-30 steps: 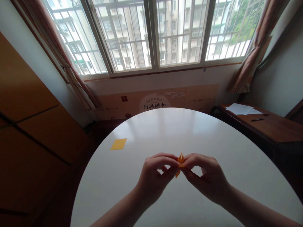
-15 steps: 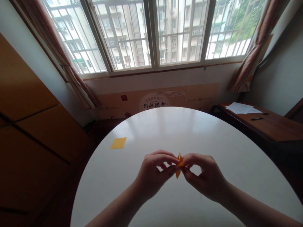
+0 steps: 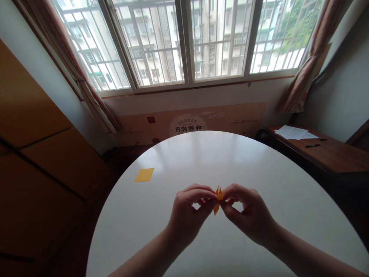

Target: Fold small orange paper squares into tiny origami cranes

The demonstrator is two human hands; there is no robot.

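Between my hands is a small folded piece of orange paper, with two pointed tips upward and one point hanging down. My left hand pinches it from the left with thumb and fingertips. From the right, my right hand grips it the same way, thumb below and index finger above. The fingertips of both hands nearly meet and hide part of the folds. A flat yellow-orange square of paper lies on the white round table, to the left and farther off.
A wooden side table with white sheets and a dark pen stands at the right. Wooden cabinets are at the left. Beyond the table are a printed cardboard panel and a barred window.
Both hands keep their pinch on the folded paper. Their fingers have shifted slightly, and the paper's lower point sits a little higher and shows less.
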